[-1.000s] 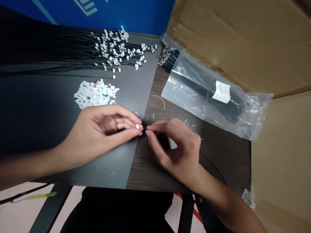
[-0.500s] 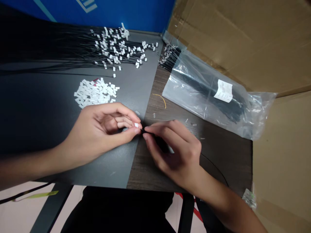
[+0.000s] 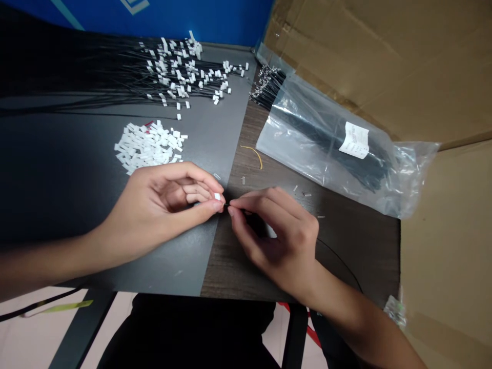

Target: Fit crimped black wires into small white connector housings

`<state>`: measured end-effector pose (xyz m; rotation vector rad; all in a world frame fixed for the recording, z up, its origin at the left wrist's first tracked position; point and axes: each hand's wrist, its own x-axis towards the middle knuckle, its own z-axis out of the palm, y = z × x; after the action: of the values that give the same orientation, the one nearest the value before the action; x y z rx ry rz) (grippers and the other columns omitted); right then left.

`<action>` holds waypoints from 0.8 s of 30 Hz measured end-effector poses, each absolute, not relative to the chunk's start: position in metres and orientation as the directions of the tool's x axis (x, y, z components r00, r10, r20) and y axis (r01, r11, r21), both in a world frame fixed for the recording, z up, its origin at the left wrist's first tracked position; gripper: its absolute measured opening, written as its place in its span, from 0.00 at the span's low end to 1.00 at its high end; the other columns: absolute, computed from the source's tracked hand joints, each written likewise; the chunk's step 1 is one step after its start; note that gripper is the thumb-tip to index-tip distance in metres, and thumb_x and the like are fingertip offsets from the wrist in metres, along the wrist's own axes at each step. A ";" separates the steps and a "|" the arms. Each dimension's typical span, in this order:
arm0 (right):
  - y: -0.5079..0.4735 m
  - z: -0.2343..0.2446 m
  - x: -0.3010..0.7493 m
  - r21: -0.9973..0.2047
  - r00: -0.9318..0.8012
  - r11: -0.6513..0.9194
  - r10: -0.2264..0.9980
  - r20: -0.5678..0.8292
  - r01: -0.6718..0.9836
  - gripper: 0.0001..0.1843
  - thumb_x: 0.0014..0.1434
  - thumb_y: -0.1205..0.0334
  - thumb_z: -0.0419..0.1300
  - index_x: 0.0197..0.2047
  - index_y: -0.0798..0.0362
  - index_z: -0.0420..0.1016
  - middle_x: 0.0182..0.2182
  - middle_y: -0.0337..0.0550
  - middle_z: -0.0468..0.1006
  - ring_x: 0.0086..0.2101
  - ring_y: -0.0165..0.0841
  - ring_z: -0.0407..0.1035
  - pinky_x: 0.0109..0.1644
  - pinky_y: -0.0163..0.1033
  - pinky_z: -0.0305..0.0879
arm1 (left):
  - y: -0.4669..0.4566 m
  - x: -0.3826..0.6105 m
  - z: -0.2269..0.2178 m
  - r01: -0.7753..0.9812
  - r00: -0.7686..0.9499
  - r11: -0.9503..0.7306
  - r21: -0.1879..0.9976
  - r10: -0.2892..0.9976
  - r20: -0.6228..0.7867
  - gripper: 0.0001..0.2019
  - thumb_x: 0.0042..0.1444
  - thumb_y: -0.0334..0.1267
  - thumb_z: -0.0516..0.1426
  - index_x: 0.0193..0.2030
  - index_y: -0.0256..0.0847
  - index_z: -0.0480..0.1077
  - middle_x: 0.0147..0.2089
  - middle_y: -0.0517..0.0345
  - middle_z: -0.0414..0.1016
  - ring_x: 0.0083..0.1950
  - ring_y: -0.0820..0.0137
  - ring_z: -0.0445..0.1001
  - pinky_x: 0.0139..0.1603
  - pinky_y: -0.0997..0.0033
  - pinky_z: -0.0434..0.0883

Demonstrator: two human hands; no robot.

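Between thumb and index finger, my left hand (image 3: 165, 210) pinches a small white connector housing (image 3: 217, 196). My right hand (image 3: 280, 230) is closed on a thin black wire (image 3: 338, 258), whose tip points at the housing. The fingertips of both hands almost meet; whether the tip sits inside the housing I cannot tell. The wire's tail runs out behind my right hand toward the table's right edge. Just beyond my left hand lies a pile of loose white connector housings (image 3: 148, 146).
Black wires with white connectors (image 3: 180, 77) lie along the back left. A clear plastic bag (image 3: 300, 154) of black wires with bare metal ends rests at the right. A yellow wire scrap (image 3: 253, 154) and small clear bits lie nearby. Cardboard (image 3: 384, 61) borders the right side.
Both hands stay almost in place, still pinching the housing and the wire. The right fingertips have shifted very slightly right, and the housing shows a bit more of its white face.
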<state>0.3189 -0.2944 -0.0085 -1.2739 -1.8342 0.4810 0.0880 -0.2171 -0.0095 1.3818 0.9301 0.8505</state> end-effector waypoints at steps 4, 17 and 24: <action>-0.295 -0.008 0.318 -0.692 -0.159 0.427 0.894 0.418 0.582 0.10 0.85 0.71 0.69 0.49 0.49 0.90 0.45 0.46 0.97 0.42 0.39 0.89 0.50 0.49 0.84 | -0.214 0.088 -0.007 0.061 0.416 0.007 0.998 0.909 -0.032 0.07 0.61 0.28 0.77 0.41 0.44 0.91 0.39 0.59 0.97 0.40 0.70 0.96 0.46 0.82 0.90; -0.283 0.004 0.320 -0.978 -0.136 -0.194 0.970 -0.203 0.075 0.13 0.75 0.54 0.82 0.39 0.49 0.92 0.34 0.40 0.92 0.33 0.34 0.83 0.37 0.38 0.79 | -0.217 0.090 -0.007 -0.069 0.435 -0.030 0.997 0.898 0.058 0.15 0.60 0.20 0.77 0.41 0.48 0.94 0.40 0.60 0.97 0.41 0.71 0.96 0.52 0.81 0.92; -0.289 0.001 0.314 -0.981 -0.009 0.026 1.000 0.025 0.193 0.06 0.75 0.66 0.76 0.42 0.48 0.91 0.36 0.39 0.94 0.35 0.33 0.86 0.40 0.38 0.83 | -0.216 0.089 -0.007 -0.005 0.431 0.085 0.996 0.899 -0.074 0.12 0.59 0.25 0.80 0.43 0.49 0.98 0.42 0.58 0.99 0.43 0.61 1.00 0.54 0.70 0.98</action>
<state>0.3135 -0.2891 0.0012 -1.3281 -1.3673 1.0968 0.0892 -0.2161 -0.0072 1.3112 0.8979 0.8317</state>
